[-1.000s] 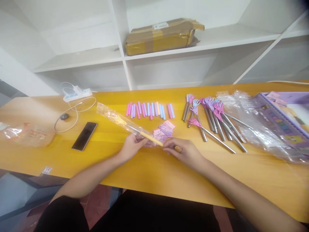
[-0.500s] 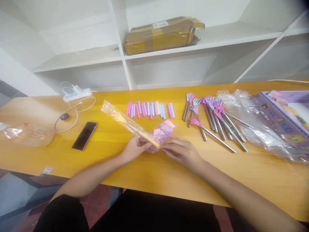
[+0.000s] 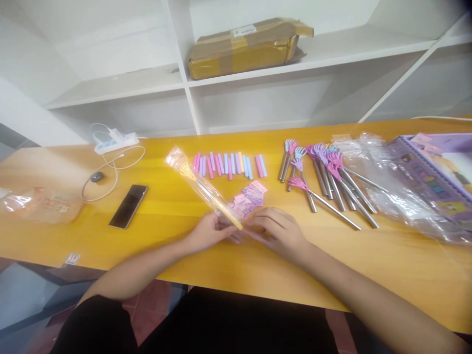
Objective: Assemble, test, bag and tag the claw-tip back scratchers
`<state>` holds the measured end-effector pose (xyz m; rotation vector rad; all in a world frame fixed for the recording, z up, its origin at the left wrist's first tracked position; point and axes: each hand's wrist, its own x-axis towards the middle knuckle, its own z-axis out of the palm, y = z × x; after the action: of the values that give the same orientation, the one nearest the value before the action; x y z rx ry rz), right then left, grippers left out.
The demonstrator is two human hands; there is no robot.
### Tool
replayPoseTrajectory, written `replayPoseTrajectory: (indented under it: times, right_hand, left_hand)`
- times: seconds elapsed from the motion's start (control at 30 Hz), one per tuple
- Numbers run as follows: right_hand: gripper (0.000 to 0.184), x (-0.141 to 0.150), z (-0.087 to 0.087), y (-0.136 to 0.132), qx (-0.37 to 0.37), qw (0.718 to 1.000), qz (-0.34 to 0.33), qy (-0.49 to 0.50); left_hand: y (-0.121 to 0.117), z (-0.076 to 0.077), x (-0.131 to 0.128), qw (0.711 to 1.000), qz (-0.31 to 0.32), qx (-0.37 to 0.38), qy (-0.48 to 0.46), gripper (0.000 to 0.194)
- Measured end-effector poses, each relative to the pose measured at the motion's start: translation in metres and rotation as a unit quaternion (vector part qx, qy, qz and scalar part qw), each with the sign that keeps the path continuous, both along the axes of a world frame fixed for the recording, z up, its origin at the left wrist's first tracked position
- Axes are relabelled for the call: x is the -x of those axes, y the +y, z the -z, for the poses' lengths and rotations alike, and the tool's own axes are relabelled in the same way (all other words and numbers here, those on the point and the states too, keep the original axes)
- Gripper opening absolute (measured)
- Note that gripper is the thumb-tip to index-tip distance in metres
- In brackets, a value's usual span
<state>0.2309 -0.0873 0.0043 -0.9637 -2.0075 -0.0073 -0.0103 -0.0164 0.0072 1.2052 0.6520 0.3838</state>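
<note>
A yellow back scratcher [image 3: 209,192] with a metal rod lies inside a long clear plastic bag [image 3: 174,157], slanting from upper left down to my hands. My left hand [image 3: 214,230] is closed round the bag near the handle end, thumb on top. At the lower end, the bent fingers of my right hand [image 3: 278,227] are pinched at the bag's edge; the fingertips are partly blurred. Just beyond the hands is a small pile of pink and purple cards [image 3: 250,195]. Several loose back scratchers [image 3: 334,179] with pink, purple and blue heads lie to the right.
Coloured handle tubes [image 3: 228,165] form a row at the back of the table. Clear bags [image 3: 401,196] and a purple box [image 3: 435,182] are at the right. On the left are a phone [image 3: 129,206], a cable and a power strip [image 3: 116,142]. A cardboard box [image 3: 247,48] sits on the shelf.
The bagged back scratcher has swung a little steeper, its head end shifting right. My left hand has moved slightly right and down; my right hand stays at the lower end.
</note>
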Motion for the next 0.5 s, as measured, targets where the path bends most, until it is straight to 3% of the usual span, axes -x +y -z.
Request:
replayPoseTrajectory:
  times: [0.13,0.37,0.5]
  right_hand:
    - [0.025,0.001,0.0,0.0,0.002,1.0,-0.011,0.002]
    - [0.023,0.006,-0.001,0.0,0.026,0.999,-0.04,-0.001]
    - [0.026,0.004,0.0,0.001,0.043,0.998,-0.054,-0.005]
  left_hand:
    - [0.0,-0.001,0.0,1.0,0.01,-0.001,0.003,0.048]
    - [0.0,-0.016,0.003,1.0,0.026,0.002,-0.01,0.049]
    - [0.003,-0.013,0.004,1.0,-0.001,0.001,-0.013,0.046]
